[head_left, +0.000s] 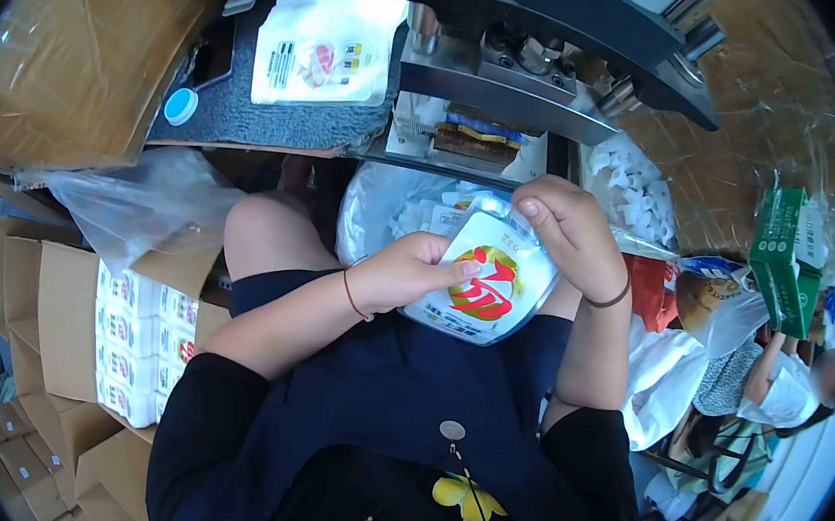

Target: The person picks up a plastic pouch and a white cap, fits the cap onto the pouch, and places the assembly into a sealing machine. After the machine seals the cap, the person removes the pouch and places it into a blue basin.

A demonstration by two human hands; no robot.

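Note:
A white plastic pouch (pixel 526 281) with a large red character on a green-gold round print is held above my lap. My left hand (pixel 406 275) grips its left side, with the thumb lying across the print. At the upper right corner, my right hand (pixel 571 235) pinches the pouch between thumb and curled fingers. Just behind the pouch stands a bin lined with clear plastic (pixel 361 217), with white printed pieces inside. More flat white pouches (pixel 294 33) lie stacked on the blue-grey mat (pixel 230 120) at the back left.
A metal press (pixel 543 107) stands ahead over the bench edge. White scraps (pixel 636 186) are heaped to its right. A blue cap (pixel 180 107) and dark phone (pixel 214 55) lie on the mat. An open carton (pixel 68 317) of packed pouches stands left. A green box (pixel 784 261) and another person (pixel 777 391) are right.

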